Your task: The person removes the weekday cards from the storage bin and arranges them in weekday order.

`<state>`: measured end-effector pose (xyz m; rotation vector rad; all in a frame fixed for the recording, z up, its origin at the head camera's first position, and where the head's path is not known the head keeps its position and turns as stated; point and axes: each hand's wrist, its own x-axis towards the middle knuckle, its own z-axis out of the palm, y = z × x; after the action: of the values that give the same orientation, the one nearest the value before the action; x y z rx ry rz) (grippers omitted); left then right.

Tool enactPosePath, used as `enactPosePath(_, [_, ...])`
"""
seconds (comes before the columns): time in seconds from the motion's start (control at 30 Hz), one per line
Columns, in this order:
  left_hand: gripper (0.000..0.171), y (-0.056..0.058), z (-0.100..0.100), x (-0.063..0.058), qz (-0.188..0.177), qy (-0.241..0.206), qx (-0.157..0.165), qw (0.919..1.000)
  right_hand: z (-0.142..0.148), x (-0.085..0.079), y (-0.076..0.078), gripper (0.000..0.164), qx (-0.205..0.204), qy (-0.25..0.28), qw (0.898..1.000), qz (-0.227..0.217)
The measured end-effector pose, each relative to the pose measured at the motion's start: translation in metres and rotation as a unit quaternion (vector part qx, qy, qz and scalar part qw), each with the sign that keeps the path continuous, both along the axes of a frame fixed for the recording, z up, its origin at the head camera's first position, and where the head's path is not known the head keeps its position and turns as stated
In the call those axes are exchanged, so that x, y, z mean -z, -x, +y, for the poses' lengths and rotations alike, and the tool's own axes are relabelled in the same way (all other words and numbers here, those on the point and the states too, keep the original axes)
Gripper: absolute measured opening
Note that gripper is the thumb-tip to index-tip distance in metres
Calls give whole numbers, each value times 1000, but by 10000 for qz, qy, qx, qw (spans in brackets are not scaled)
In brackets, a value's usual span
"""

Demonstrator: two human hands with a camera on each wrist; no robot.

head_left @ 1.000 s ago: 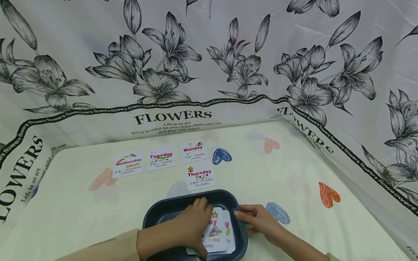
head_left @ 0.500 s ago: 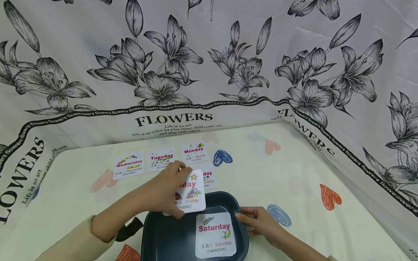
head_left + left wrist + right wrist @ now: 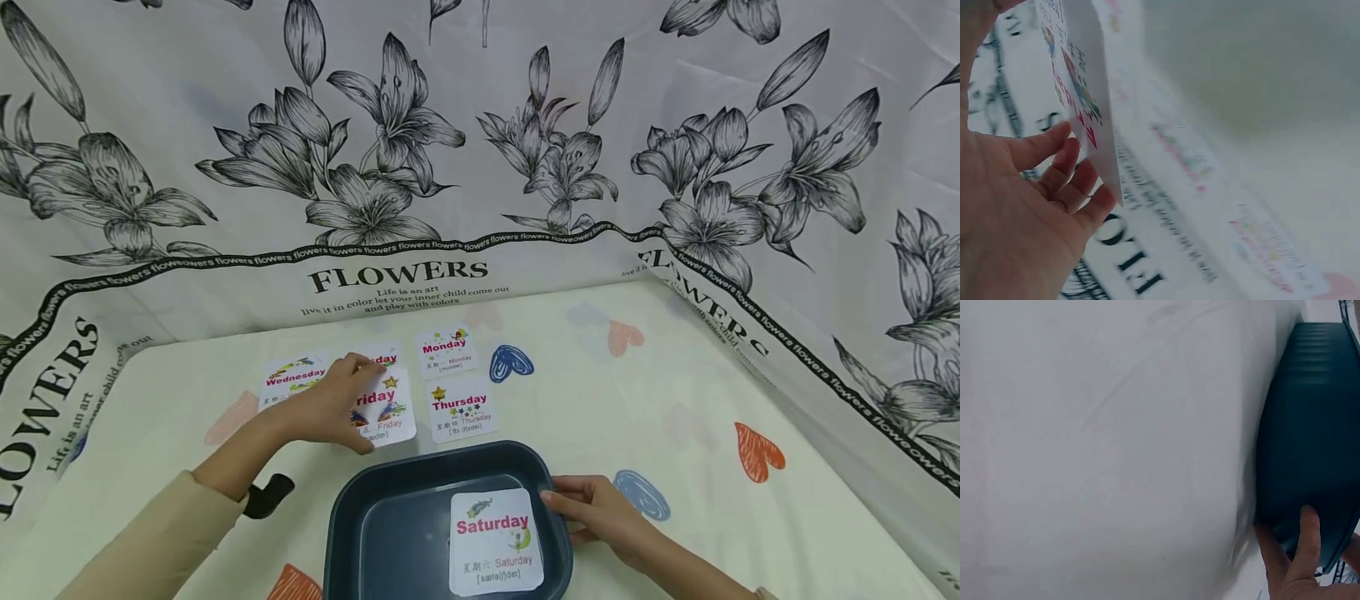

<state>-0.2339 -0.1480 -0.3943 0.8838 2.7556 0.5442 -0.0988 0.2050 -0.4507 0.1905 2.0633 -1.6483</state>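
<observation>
My left hand (image 3: 330, 406) grips the Friday card (image 3: 390, 408) by its edges, thumb below and fingers above, over the table in front of the Tuesday card (image 3: 384, 352). In the left wrist view the Friday card (image 3: 1088, 81) stands edge-on between thumb and fingers. To its right lies the Thursday card (image 3: 462, 408), with the Monday card (image 3: 447, 352) behind. The Wednesday card (image 3: 288, 375) is partly covered by my left hand. My right hand (image 3: 600, 512) holds the right wall of a dark blue tray (image 3: 442, 460), thumb at the rim. Inside it lies the Saturday card (image 3: 495, 542).
The table (image 3: 712, 358) wears a pale cloth printed with hearts. A flower-print curtain (image 3: 555, 258) borders the table at the back and sides. A black strap (image 3: 270, 497) shows beside the left wrist.
My left hand has lifted the Friday card out of the tray and carried it up and left, past the Thursday card. The Saturday card came into full view. My right hand stayed at the tray.
</observation>
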Motion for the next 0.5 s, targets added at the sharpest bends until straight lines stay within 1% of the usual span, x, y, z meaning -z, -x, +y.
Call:
enactPosePath(0.13, [99, 8, -8, 26, -360, 187, -50, 9992, 0, 0, 0, 62, 39, -33, 10000, -2])
enactPosePath(0.27, [100, 11, -13, 48, -449, 204, -56, 9988, 0, 1, -1, 63, 64, -51, 10000, -15])
enactPosePath(0.37, [100, 12, -14, 57, -513, 123, -84, 9986, 0, 1, 0, 63, 50, -21, 10000, -20])
enactPosePath(0.43, [101, 13, -14, 59, -596, 54, -89, 9982, 0, 1, 0, 62, 30, 25, 10000, -18])
enactPosePath(0.5, [101, 14, -13, 59, -680, 36, -71, 9977, 1, 1, 0, 62, 7, 38, 10000, 10])
